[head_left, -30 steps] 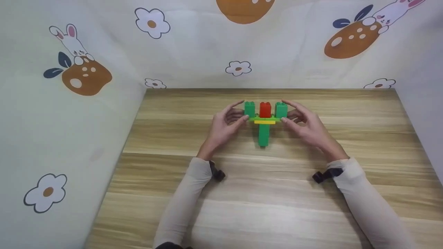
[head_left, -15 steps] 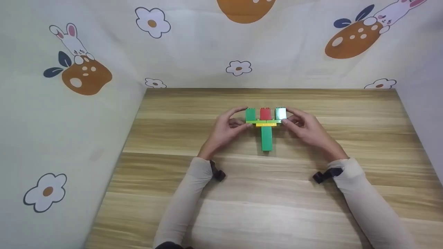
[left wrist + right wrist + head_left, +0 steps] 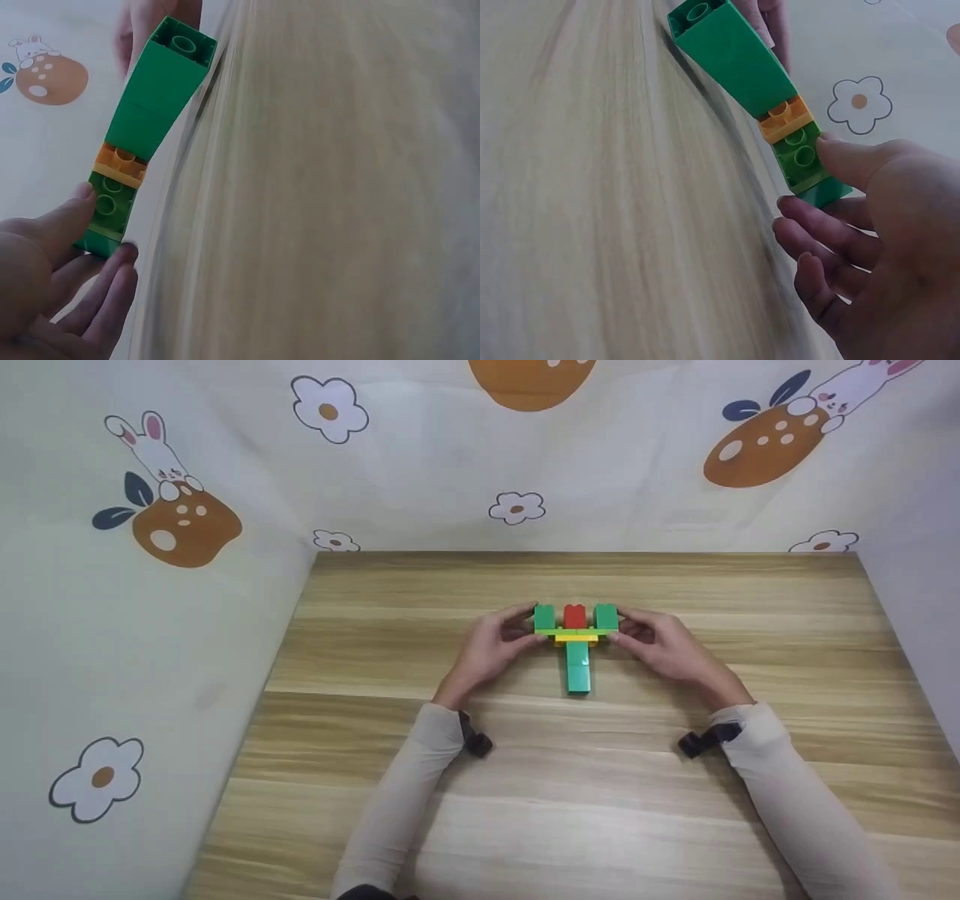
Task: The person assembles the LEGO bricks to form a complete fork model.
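Observation:
Both hands hold a built toy-block figure between them, seen near the middle of the head view. Its stem is two stacked green blocks [image 3: 578,668]. Across the stem lie a yellow plate [image 3: 576,640] and light green plates [image 3: 798,156]. Above stand a red block [image 3: 574,617] in the middle, a left green block [image 3: 544,617] and a right green block [image 3: 606,617]. My left hand [image 3: 491,649] pinches the left end between thumb and fingers. At the opposite end, my right hand [image 3: 664,646] does the same. Both wrist views show the stem's hollow underside pointing toward the cameras.
A wood-grain table [image 3: 570,795] lies beneath the hands. Pale cloth walls [image 3: 420,457] printed with flowers and rabbits stand behind and on the left. Dark wrist-camera mounts sit at the left cuff [image 3: 439,731] and right cuff [image 3: 757,731].
The figure has come slightly toward the person, its top blocks more than its stem, so its tilt differs. Both hands have shifted a little nearer with it, keeping hold of the ends.

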`<state>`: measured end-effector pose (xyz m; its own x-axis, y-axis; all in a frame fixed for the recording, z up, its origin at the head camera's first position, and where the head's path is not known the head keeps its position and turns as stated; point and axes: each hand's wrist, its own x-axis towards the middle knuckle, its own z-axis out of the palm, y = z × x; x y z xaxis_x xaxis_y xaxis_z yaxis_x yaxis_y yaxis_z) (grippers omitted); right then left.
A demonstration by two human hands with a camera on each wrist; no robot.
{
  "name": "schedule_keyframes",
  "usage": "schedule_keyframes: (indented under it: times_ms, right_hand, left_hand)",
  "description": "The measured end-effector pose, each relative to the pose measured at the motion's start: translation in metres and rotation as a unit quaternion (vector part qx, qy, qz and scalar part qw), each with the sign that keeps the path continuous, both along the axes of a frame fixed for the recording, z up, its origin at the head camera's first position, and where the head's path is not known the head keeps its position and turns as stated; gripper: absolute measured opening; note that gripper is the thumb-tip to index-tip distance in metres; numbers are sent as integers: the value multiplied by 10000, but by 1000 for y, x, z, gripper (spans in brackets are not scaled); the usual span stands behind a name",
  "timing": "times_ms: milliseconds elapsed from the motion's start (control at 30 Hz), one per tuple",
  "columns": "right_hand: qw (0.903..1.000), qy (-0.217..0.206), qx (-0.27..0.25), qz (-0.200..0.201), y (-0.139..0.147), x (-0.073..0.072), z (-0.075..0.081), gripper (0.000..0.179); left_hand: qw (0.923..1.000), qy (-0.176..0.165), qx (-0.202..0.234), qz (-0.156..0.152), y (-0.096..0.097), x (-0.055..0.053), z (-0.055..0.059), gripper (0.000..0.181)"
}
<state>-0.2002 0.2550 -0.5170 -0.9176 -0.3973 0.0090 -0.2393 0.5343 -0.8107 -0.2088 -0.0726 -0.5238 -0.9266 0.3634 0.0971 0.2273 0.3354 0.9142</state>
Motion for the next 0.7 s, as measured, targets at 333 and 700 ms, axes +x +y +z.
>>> schedule_keyframes:
  times_ms: [333,700]
  right_hand:
    - [9998,-7,200,-10,1,-1,-9,56]
    - [9996,-177,234,-48,1,0,-6,58]
  left_hand:
    - [9990,-230,-340,-163,2,2,-2,59]
    - [9992,-217,-267,-223,2,2,-2,57]
